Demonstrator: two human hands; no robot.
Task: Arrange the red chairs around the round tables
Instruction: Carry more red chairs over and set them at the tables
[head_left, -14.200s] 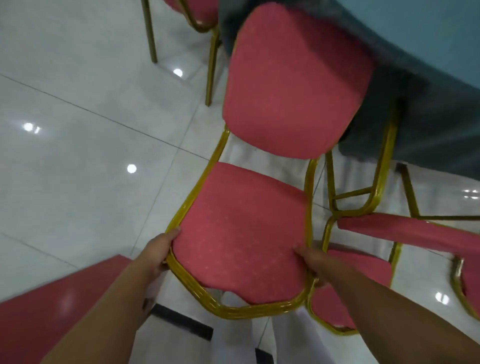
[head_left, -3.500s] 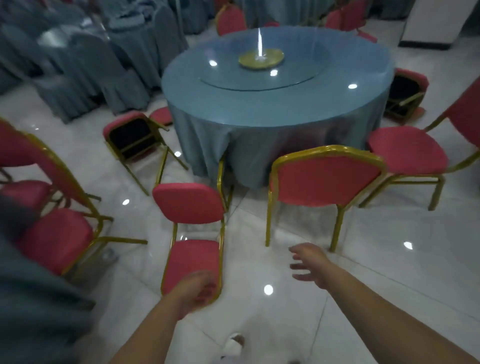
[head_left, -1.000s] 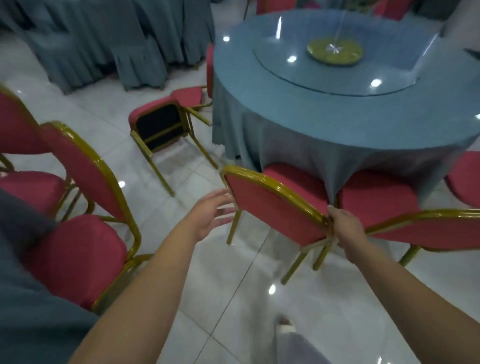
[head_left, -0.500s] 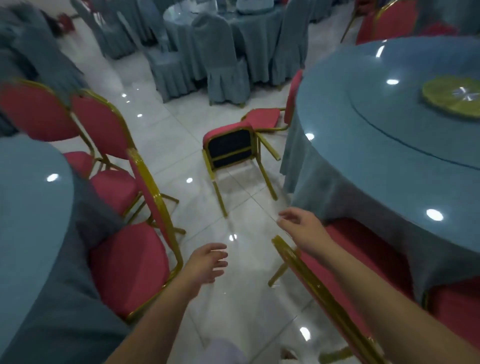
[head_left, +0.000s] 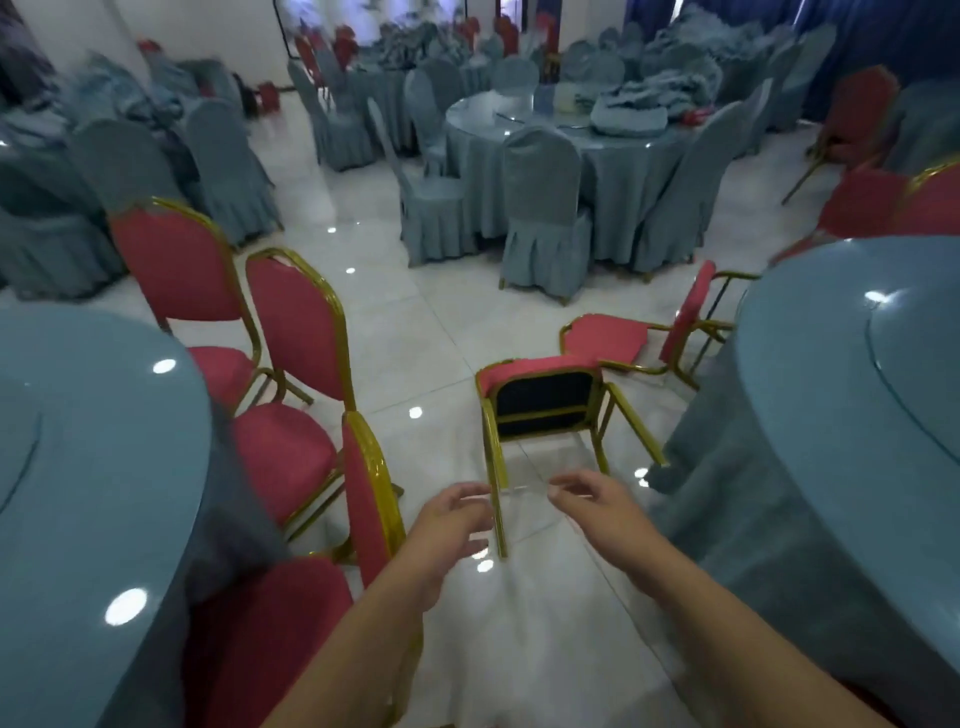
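A red chair with a gold frame lies tipped over (head_left: 543, 400) on the floor ahead, its dark underside and legs facing me. A second tipped red chair (head_left: 644, 335) lies behind it by the right round table (head_left: 852, 374). Three upright red chairs (head_left: 296, 322) stand along the left round table (head_left: 78, 467). My left hand (head_left: 452, 519) and my right hand (head_left: 592, 506) hover empty just short of the tipped chair's legs, fingers loosely curved.
Round tables and chairs in grey-blue covers (head_left: 540, 202) fill the back of the hall. More red chairs (head_left: 872, 202) stand at the far right. White glossy tiles (head_left: 415, 322) run between the two near tables.
My view has swung left and up, away from the right table. Both hands have come together in front of me, closer to the tipped chair, the right hand off the chair back it hovered over.
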